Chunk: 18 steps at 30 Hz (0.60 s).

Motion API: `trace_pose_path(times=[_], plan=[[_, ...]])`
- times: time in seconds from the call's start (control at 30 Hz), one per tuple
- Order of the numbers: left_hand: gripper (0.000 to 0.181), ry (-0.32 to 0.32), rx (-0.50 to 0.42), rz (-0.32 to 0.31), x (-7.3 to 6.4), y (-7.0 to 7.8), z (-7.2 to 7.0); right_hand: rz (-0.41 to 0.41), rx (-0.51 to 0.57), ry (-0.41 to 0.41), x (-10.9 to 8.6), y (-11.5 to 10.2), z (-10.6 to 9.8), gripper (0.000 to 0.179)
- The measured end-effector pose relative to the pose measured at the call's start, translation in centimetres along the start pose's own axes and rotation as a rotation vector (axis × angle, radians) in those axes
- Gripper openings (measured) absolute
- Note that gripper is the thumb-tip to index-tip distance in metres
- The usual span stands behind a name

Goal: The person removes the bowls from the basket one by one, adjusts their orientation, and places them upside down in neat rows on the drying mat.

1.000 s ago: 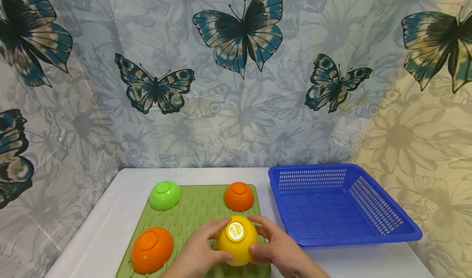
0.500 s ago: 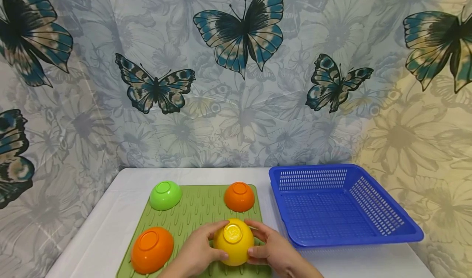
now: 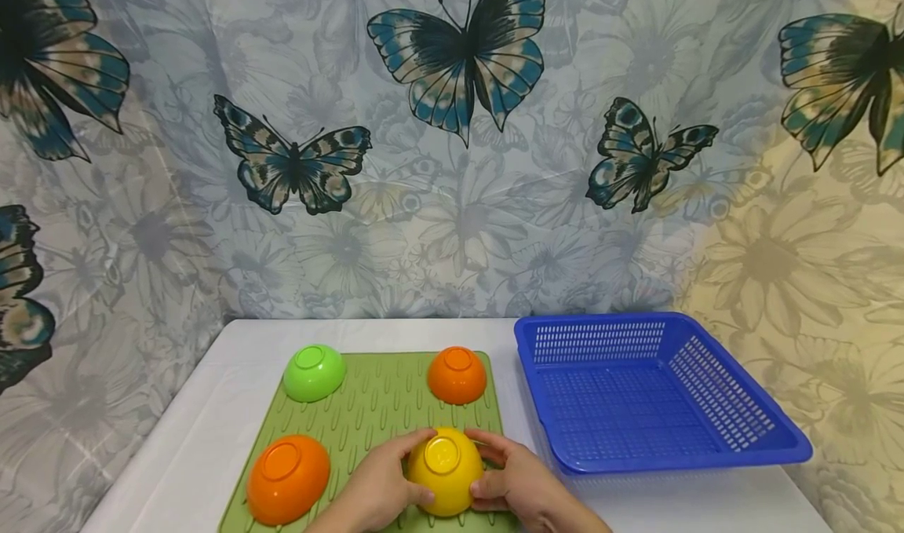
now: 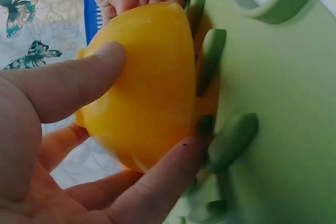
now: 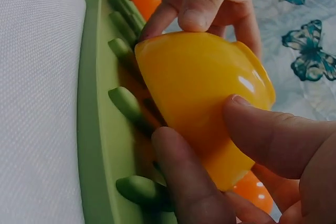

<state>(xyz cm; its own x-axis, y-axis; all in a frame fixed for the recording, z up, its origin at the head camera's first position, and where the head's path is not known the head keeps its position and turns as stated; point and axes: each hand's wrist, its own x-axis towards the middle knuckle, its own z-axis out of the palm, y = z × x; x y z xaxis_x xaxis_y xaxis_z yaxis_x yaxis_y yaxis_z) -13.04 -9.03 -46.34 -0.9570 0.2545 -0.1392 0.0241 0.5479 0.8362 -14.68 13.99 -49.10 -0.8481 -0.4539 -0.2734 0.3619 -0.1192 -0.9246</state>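
Both hands hold a yellow bowl (image 3: 446,482), turned upside down, at the near right part of the green ridged mat (image 3: 381,407). My left hand (image 3: 377,480) grips its left side, with the thumb on the outer wall and fingers about the rim, as the left wrist view shows. The right hand (image 3: 519,482) grips the opposite side, its thumb pressing the wall in the right wrist view. In both wrist views the bowl's rim is right at the mat's raised green ridges (image 4: 212,61); whether it bears fully on them I cannot tell.
Upside down on the mat are a green bowl (image 3: 314,373) at the far left, an orange bowl (image 3: 457,376) at the far right and a larger orange bowl (image 3: 288,480) at the near left. A blue plastic basket (image 3: 664,464) stands right of the mat on the white table (image 3: 191,431).
The yellow bowl has come down toward the mat and slightly left, both hands moving with it. Its base faces the camera less squarely. The head view has shifted a little.
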Motion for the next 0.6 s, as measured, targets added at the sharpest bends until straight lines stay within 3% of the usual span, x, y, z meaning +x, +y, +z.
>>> trace_pose_path(times=[0.23, 0.6], plan=[[0.073, 0.009, 0.1, 0.039, -0.08, 0.25, -0.01, 0.008, -0.037, 0.017, -0.06, 0.04, 0.32, 0.076], [0.071, 0.007, 0.112, 0.027, 0.41, 0.09, 0.14, -0.026, -0.15, 0.063, -0.42, -0.41, -0.1, 0.063]])
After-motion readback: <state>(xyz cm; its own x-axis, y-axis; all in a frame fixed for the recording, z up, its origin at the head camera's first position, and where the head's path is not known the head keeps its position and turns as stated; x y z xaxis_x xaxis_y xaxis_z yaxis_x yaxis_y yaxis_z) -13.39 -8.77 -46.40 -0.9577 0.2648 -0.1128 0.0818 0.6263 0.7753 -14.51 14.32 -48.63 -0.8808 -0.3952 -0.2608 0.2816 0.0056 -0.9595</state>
